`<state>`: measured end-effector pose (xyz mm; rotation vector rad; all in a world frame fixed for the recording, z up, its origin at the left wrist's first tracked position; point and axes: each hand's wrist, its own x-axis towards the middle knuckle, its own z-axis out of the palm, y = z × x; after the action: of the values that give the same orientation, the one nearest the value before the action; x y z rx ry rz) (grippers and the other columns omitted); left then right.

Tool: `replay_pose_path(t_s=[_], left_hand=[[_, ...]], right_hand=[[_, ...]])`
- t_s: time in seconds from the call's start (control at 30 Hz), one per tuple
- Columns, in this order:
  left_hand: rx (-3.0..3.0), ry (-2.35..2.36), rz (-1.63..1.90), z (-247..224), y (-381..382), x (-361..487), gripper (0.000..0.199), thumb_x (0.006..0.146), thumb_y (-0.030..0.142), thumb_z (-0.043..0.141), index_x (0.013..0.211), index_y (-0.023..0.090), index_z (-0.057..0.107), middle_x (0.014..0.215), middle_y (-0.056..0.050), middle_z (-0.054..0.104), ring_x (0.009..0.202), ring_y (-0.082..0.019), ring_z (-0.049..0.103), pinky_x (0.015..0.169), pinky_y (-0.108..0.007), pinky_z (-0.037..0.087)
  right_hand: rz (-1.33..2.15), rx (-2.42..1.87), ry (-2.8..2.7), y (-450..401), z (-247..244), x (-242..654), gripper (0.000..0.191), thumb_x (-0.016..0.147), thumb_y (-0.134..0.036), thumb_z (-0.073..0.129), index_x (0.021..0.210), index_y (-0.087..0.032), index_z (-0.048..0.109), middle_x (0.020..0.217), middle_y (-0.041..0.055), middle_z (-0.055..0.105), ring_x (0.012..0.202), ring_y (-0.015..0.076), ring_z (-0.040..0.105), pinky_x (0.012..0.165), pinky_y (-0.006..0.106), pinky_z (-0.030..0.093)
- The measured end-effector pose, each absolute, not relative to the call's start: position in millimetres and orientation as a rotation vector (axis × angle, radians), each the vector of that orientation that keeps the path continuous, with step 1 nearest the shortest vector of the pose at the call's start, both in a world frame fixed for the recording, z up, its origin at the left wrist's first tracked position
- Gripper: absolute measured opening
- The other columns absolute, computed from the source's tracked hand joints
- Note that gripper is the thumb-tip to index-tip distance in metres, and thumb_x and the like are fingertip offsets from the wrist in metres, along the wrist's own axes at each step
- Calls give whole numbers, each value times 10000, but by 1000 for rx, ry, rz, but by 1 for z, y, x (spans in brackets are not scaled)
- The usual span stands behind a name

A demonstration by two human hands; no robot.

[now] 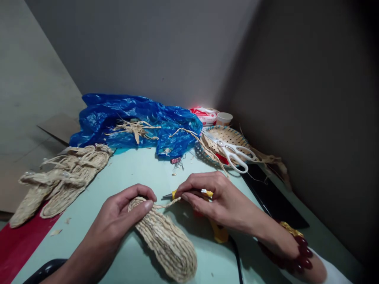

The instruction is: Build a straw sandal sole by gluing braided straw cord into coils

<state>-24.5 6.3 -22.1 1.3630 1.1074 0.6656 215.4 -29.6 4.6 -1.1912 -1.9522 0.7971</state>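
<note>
My left hand [126,215] is closed on the upper end of a woven straw sole [168,244], thumb on top and fingers behind. The sole is long and oval, built of coiled braided rows, and slants down to the right. From its upper end a twisted straw cord [167,204] runs right into the pinched fingertips of my right hand [207,197]. Behind that hand lies a yellow tool with a dark pointed tip and a black cable, probably a glue gun [220,233], partly hidden by the hand.
Finished straw slippers [71,177] lie at left. At the back, a blue plastic bag [127,106] bears loose straw strips [134,129]. White-handled scissors [233,152] rest on a woven basket [213,132] near a paper cup [224,118]. A flat black object [275,197] lies at right.
</note>
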Motion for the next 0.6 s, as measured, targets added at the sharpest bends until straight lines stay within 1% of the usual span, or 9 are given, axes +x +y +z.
replay_pose_path(t_s=[0.1,0.2,0.37,0.5,0.6], left_hand=[[1312,1146,614,-25,7,-28,312,784,568,739,857,265,726,722,27,576,697,-161,461,620,-245,368],[1226,1152,580,-26,9,-29,319,773,567,751,843,256,732,709,21,586,706,-166,471,623,-246,376],[1202,1115,596,-29,12,-31,297,785,550,746,813,254,727,721,15,617,728,-179,523,657,-258,419],[1240,1143,627,-32,13,-32,300,805,552,727,826,253,714,727,13,615,731,-185,521,668,-277,422],[1217,1147,663,-31,13,-29,298,814,543,723,841,246,710,718,20,600,722,-178,510,660,-270,409]], right_hand=[[790,-1170,-1950,-30,1,214,181,907,-66,621,987,-87,782,793,25,715,646,96,604,627,203,435],[803,-1176,-1980,-32,-1,212,180,923,-80,614,988,-105,780,823,27,731,684,101,613,637,204,432],[825,-1199,-2013,-37,2,212,172,921,-92,627,999,-137,774,821,3,718,679,89,605,635,193,429],[853,-1189,-2021,-39,5,211,187,935,-99,606,1029,-145,761,850,0,719,712,88,623,664,185,441],[904,-1206,-2024,-38,4,209,182,956,-121,592,1053,-162,741,889,-4,723,742,96,630,696,195,449]])
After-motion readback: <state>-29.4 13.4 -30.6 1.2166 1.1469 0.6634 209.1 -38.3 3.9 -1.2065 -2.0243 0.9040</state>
